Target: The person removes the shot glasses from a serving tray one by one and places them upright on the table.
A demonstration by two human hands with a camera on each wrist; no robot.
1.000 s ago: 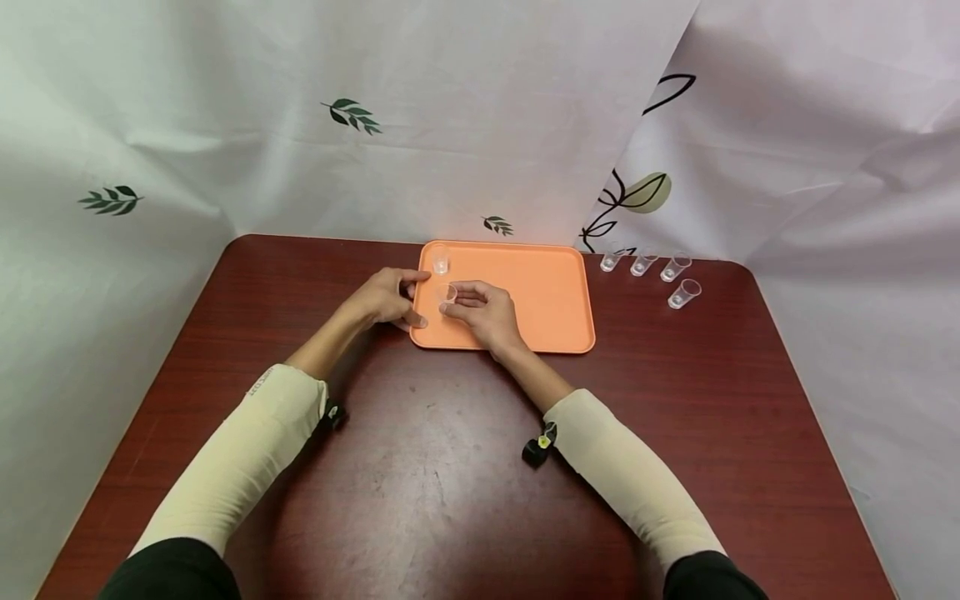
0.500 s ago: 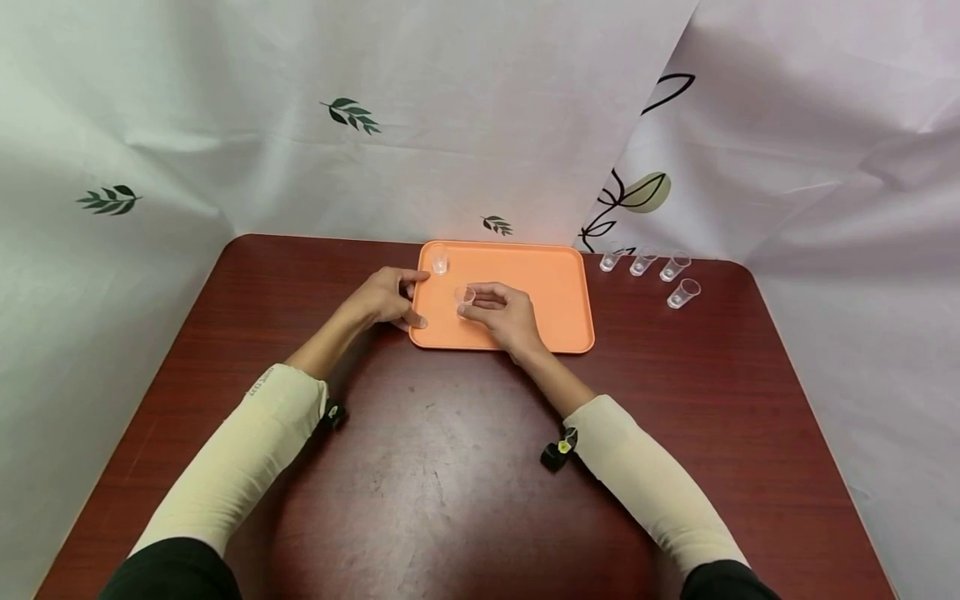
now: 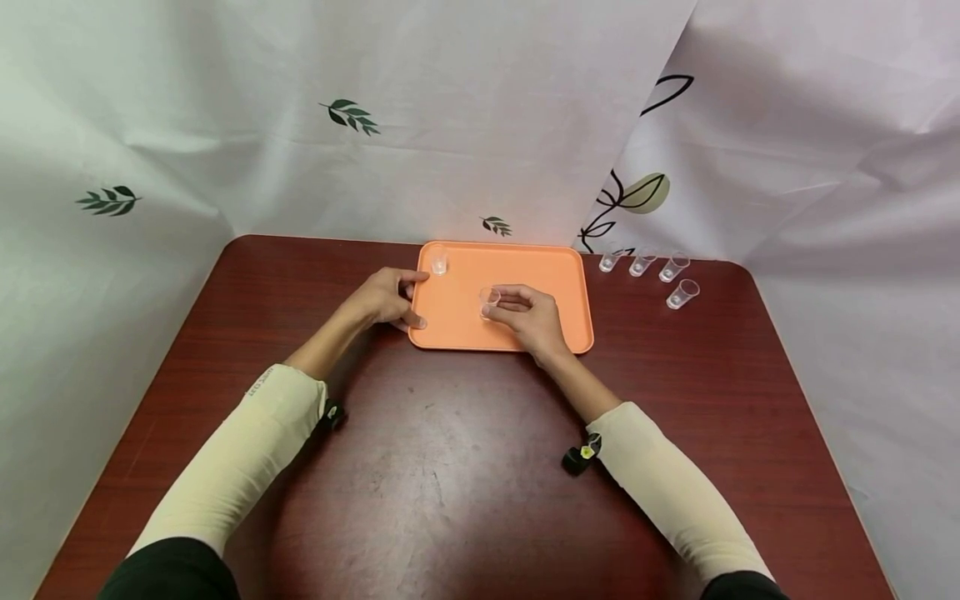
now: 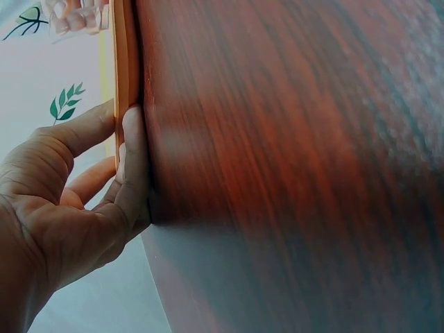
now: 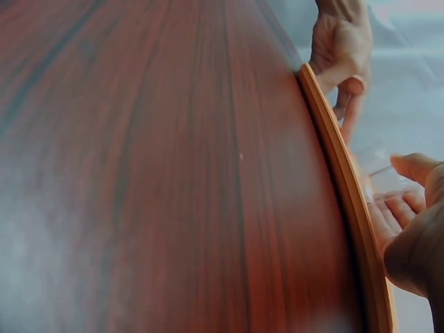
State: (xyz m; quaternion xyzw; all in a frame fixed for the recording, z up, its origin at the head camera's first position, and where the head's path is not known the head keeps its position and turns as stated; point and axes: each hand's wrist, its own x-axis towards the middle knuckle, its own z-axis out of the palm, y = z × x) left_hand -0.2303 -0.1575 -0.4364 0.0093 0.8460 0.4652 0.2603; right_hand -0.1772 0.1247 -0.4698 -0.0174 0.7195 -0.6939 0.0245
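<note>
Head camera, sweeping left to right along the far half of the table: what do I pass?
Left hand gripping the tray's left edge → lone clear cup in the orange tray's far-left corner → clear cup pinched by the right hand → four clear cups on the table right of the tray.

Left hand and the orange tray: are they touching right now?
Touching. The left wrist view shows the left hand with thumb and fingers pressed against the orange tray rim; the head view agrees, at the tray's left edge.
</note>
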